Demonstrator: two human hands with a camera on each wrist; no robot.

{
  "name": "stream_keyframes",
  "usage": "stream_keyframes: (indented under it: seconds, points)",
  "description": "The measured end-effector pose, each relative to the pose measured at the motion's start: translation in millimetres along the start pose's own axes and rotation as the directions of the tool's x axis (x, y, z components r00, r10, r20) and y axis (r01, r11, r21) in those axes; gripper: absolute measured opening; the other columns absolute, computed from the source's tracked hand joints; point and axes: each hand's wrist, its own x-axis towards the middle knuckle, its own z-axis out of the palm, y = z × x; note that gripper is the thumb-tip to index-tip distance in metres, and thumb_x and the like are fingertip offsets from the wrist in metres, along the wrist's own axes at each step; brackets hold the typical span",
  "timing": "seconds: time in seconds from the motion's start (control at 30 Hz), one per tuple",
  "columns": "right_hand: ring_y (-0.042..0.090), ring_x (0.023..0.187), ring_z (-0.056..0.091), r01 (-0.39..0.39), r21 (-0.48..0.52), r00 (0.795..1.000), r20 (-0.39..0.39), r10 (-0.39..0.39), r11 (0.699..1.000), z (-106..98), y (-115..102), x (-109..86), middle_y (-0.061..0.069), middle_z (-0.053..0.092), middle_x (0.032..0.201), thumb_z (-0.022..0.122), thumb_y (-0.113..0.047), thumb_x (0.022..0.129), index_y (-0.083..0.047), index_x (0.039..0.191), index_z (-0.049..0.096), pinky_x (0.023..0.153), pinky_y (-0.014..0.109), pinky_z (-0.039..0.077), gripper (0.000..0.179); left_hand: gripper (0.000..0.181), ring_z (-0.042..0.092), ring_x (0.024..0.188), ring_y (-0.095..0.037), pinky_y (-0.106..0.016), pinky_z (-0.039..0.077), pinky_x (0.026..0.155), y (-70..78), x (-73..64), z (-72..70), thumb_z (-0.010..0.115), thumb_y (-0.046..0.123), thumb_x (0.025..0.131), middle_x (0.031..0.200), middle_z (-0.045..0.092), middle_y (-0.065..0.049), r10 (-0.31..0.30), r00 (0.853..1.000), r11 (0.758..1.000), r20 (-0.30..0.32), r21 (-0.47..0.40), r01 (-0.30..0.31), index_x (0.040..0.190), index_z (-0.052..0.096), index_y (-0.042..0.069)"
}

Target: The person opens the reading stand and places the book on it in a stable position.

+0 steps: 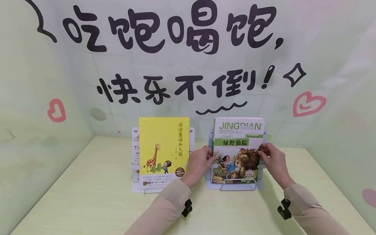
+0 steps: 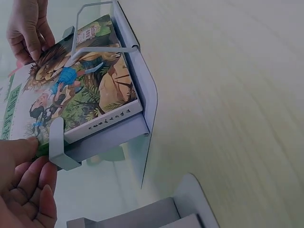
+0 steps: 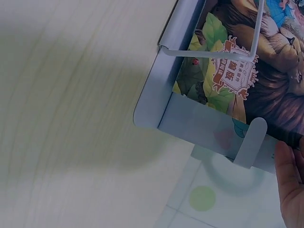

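A thick storybook (image 1: 238,143) with a lion and a child on its cover stands in a light-coloured metal book stand (image 1: 212,186). My left hand (image 1: 199,165) pinches its left edge; in the left wrist view the thumb (image 2: 21,151) lies on the cover and the other fingers curl behind. At the right edge, my right hand (image 1: 275,163) pinches the book at about the same height. A wire bar (image 1: 238,189) of the stand crosses the front of the cover's foot. The right wrist view shows a side clip (image 3: 251,142) close to the right hand's fingers.
To the left, a yellow book (image 1: 164,146) with a giraffe stands in a second stand (image 1: 136,188), close to my left forearm. Both stands rest on a pale wood-grain table (image 1: 85,211). Behind them rises a printed wall (image 1: 186,65) with large black characters, and side walls flank the table.
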Motion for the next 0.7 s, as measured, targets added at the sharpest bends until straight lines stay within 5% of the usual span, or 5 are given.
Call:
stream_keyframes:
  seconds: [0.3,0.47,0.7]
  points:
    - [0.028,0.081,0.062,-0.09,0.017,0.994,0.069,0.089,0.996,0,1,-3.1,0.02,0.065,0.092,0.063,-0.003,0.088,0.004,0.11,0.054,0.06,0.021,0.048,0.025,0.018,0.054,0.06,-0.008,-0.018,0.042,0.052,-1.5,4.7,2.0,0.07,0.022,0.085,0.073,0.063,0.0,0.025,0.999,0.997,0.032,0.074,-0.027,0.084,0.057,0.009]
    - [0.031,0.087,0.063,-0.119,0.041,0.989,0.089,0.115,0.992,-6,5,-7.2,0.022,0.065,0.098,0.061,-0.01,0.091,0.004,0.115,0.053,0.062,0.018,0.049,0.029,0.019,0.061,0.07,-0.012,-0.02,0.048,0.058,-0.1,2.3,-7.1,0.071,0.022,0.084,0.084,0.068,-0.003,0.049,0.992,0.994,0.119,0.094,-0.061,0.092,0.063,0.007]
    - [-0.013,0.072,0.052,-0.118,0.101,0.991,0.068,0.111,0.988,-17,19,-11.5,0.026,0.063,0.098,0.053,-0.009,0.095,0.009,0.117,0.052,0.063,0.008,0.049,0.028,0.035,0.063,0.101,-0.02,-0.035,0.053,0.084,-5.7,-9.7,-56.0,0.063,0.029,0.09,0.116,0.066,-0.005,0.026,0.976,0.996,0.214,0.075,-0.043,0.119,0.062,0.01]
